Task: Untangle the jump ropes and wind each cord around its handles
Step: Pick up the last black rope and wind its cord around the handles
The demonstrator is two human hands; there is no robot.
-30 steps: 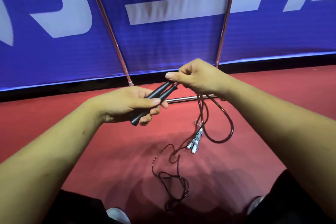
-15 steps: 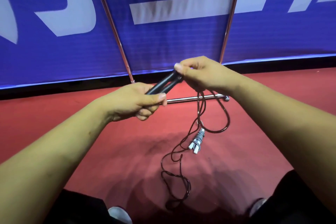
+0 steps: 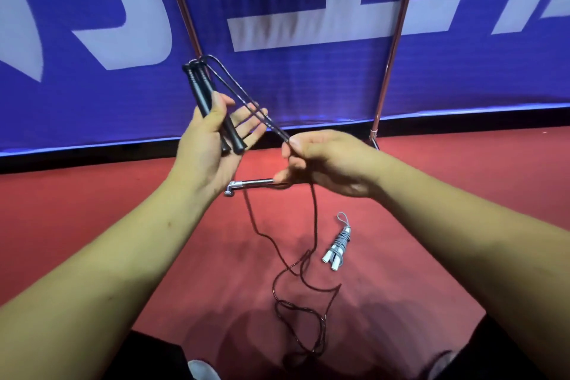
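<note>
Two handles (image 3: 200, 86) in half-open left hand (image 3: 208, 148)

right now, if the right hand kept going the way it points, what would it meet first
Probably the left hand: its spread fingers or the lower ends of the black handles it holds. The right hand, pinching the cord, points leftward at them across an open gap; depth is unclear.

handles (image 3: 200, 90): black, with small ridges near the top
cord (image 3: 314, 213): dark red-brown
wound rope (image 3: 340, 243): light grey, with white ends
floor (image 3: 117, 213): red
banner (image 3: 308, 86): blue, with big white shapes
poles (image 3: 397, 28): shiny pinkish silver
</note>
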